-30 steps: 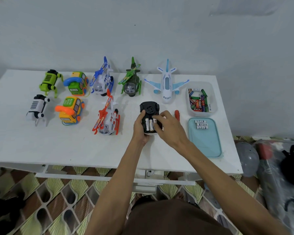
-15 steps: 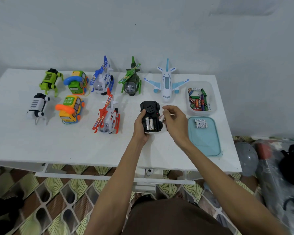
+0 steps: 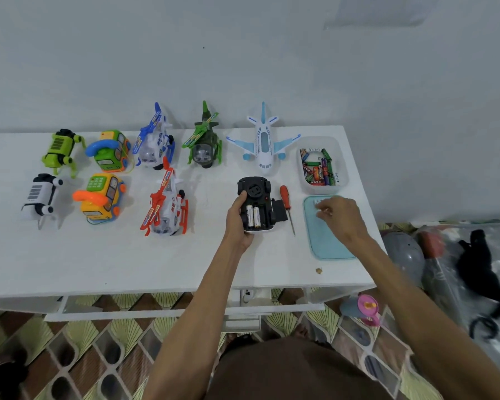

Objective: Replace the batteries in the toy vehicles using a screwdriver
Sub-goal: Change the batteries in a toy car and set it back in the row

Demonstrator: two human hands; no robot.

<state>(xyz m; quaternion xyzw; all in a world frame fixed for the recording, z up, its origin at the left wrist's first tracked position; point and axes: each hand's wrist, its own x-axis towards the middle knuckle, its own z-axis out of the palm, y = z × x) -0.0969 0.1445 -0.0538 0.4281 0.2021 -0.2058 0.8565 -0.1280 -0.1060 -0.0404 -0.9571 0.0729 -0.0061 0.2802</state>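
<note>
A black toy car (image 3: 256,192) lies upside down on the white table (image 3: 98,261), its battery bay open with two white batteries (image 3: 253,216) inside. My left hand (image 3: 237,220) grips the car's left side. The loose black cover (image 3: 280,211) lies against the car's right side. Beside the cover lies a red-handled screwdriver (image 3: 285,197). My right hand (image 3: 339,217) hovers over the teal tray (image 3: 324,246), its curled fingertips pinching a white battery (image 3: 319,208); motion blur hides the detail.
A clear tub (image 3: 344,168) of mixed used batteries sits behind the tray. Two rows of toys fill the table's left and back: robot dogs, phone cars, helicopters (image 3: 165,203) and a white plane (image 3: 263,140). Bags and clutter lie on the floor at right.
My right hand lifted one battery out of the car's bay and carried it right, over the teal tray. The screwdriver and cover are now uncovered. My left hand stays on the car.
</note>
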